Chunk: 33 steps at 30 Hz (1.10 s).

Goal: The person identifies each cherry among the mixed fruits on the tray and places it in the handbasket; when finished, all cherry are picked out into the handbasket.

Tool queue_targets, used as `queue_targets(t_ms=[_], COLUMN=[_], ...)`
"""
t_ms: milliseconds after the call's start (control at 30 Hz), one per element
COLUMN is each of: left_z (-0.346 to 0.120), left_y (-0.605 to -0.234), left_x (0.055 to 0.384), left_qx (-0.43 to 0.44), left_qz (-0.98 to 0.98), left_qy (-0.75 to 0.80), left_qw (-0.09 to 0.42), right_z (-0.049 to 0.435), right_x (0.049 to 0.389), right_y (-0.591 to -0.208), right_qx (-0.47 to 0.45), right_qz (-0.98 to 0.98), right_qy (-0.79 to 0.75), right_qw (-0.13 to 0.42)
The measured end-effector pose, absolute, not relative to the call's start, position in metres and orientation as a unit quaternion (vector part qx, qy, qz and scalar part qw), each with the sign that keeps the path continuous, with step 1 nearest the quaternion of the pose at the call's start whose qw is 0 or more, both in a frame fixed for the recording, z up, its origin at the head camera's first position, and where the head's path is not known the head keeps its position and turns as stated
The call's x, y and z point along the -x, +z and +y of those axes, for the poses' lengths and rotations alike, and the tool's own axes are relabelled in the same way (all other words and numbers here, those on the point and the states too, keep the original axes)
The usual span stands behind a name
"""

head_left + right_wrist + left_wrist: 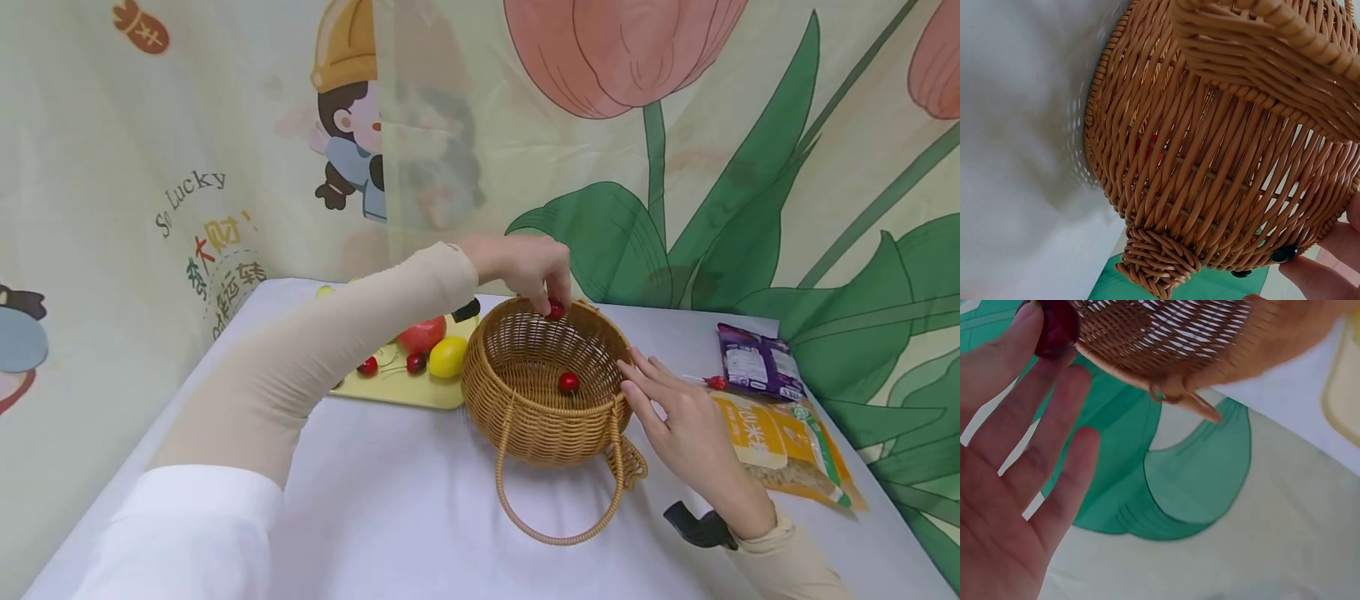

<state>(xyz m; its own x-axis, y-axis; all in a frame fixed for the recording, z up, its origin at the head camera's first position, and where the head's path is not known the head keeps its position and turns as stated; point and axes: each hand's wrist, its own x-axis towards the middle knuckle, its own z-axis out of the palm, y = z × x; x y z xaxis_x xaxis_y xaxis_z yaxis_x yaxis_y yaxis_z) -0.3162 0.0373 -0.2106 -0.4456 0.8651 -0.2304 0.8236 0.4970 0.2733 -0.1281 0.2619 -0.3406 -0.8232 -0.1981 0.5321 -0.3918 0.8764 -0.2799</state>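
Observation:
A brown wicker basket [487,408] stands on the table with its handle [566,540] folded down toward the front. My left hand [525,260] reaches over the far rim and pinches a dark red cherry [555,310] between thumb and fingertips; the left wrist view shows the cherry [1057,328] with the other fingers spread. Inside, another red cherry [568,382] lies on the basket floor. The fingers of my right hand [686,425] rest nearly straight on the basket's right rim. In the right wrist view its fingers [1319,278] touch the wicker beside a black bead [1284,254].
Left of the basket, a yellow tray [405,397] bears a lemon [448,357], a larger red fruit [422,335] and more cherries [416,363]. On the right lie a purple packet [761,362], a yellow-orange bag [787,450] and a small red item [716,382]. A printed curtain [450,125] hangs behind.

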Motion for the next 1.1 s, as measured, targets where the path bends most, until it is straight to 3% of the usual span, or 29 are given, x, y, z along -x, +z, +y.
queue_targets(t_ms=[367, 800, 1100], left_z=[0.063, 0.082, 0.08], left_y=[-0.253, -0.287, -0.298], left_x=[0.315, 0.312, 0.315], left_qx=[-0.496, -0.542, -0.522], left_qz=[0.838, 0.823, 0.841], left_qy=[0.079, 0.023, -0.02], left_qw=[0.213, 0.17, 0.14], right_z=[0.262, 0.264, 0.263], right_x=[0.127, 0.128, 0.129], right_y=[-0.343, -0.344, -0.345], right_qx=[-0.156, -0.158, -0.153], right_qz=[-0.937, -0.933, -0.935], right_qy=[0.192, 0.196, 0.199], right_qw=[0.248, 0.256, 0.252])
